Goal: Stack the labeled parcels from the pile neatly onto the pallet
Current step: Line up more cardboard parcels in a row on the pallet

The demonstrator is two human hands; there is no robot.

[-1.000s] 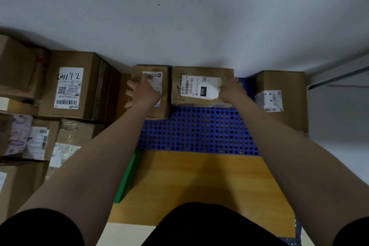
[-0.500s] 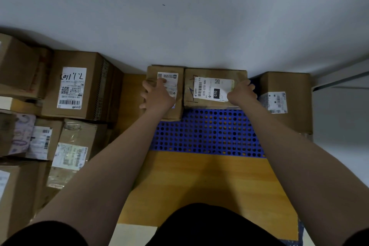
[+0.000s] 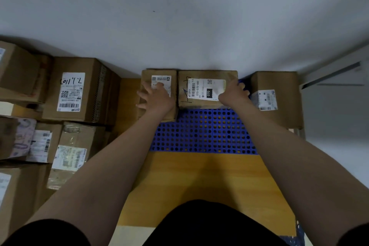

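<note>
Far on the blue perforated plastic pallet, the left hand lies spread flat on the small brown cardboard parcel. The right hand curls over the right edge of the adjoining wide brown cardboard parcel.

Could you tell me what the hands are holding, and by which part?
Left hand lies spread on top of the small parcel; right hand grips the wide parcel by its right end.
</note>
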